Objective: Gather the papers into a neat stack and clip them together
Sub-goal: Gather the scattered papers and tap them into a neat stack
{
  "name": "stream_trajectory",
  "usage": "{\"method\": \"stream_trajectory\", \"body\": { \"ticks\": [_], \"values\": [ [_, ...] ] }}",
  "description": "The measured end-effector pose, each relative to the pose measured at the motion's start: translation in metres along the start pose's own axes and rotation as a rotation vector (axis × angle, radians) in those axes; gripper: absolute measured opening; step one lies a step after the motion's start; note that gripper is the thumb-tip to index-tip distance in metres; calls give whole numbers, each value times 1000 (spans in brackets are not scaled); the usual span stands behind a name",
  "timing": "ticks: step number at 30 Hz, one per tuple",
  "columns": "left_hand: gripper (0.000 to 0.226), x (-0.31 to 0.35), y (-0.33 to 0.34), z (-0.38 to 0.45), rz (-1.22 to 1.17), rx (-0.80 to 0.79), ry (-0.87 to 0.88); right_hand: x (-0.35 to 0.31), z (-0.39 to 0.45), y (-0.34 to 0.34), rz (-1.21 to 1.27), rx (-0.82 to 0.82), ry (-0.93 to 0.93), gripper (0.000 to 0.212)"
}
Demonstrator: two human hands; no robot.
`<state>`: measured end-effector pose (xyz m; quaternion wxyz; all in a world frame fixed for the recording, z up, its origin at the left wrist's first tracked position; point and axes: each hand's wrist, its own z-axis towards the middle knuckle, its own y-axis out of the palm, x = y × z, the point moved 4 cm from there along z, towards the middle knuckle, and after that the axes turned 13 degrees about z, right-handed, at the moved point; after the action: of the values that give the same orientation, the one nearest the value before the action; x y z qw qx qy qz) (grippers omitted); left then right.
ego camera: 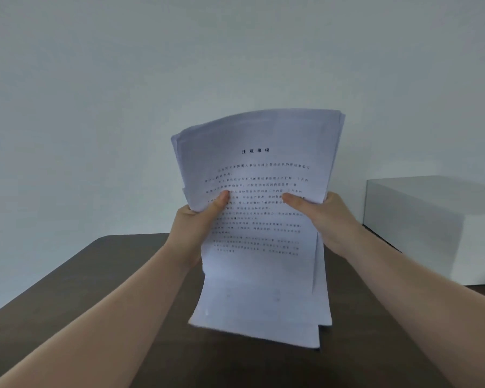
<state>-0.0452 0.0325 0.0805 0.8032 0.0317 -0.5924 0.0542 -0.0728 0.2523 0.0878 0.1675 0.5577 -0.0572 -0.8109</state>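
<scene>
Head view: a person holds a sheaf of printed papers (256, 219) upright over a dark brown table (95, 303), a white box (431, 228) at far right.
Left hand (198, 219): closed on the sheaf's left edge about mid-height, thumb pressed flat on the front page; the fingers are hidden behind the sheets.
Right hand (325, 219): closed the same way on the right edge, thumb on the front.
Papers: long axis near vertical, top leaning away and fanning wide; bottom edges ragged, several sheets stepping down at lower right, close to the table or on it, contact unclear.
Key relation: the uneven bottom edge lies straight below both hands, each equally near, so tapping downward on the table would likely square it.
Clip: none visible.
</scene>
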Motion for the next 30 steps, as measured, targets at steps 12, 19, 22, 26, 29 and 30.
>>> {"method": "stream_trajectory", "body": {
  "ticks": [12,19,22,26,29,30],
  "values": [
    [46,24,-3,2,-71,-32,52,36,-20,-21,-173,-6,62,35],
    [54,-13,-19,-4,117,-9,-90,35,-25,-4,-94,42,-28,16],
    [53,9,-11,-4,-56,72,-21,20,-22,9,-33,73,-71,11],
    [44,31,-2,-5,-80,84,85,4,-16,13,78,25,-81,45],
    [29,18,-4,-8,-32,143,49,8,-16,4,46,20,-73,51],
    [27,12,-4,-9,-11,153,34,11,-16,1,38,30,-67,54]
  ]
}}
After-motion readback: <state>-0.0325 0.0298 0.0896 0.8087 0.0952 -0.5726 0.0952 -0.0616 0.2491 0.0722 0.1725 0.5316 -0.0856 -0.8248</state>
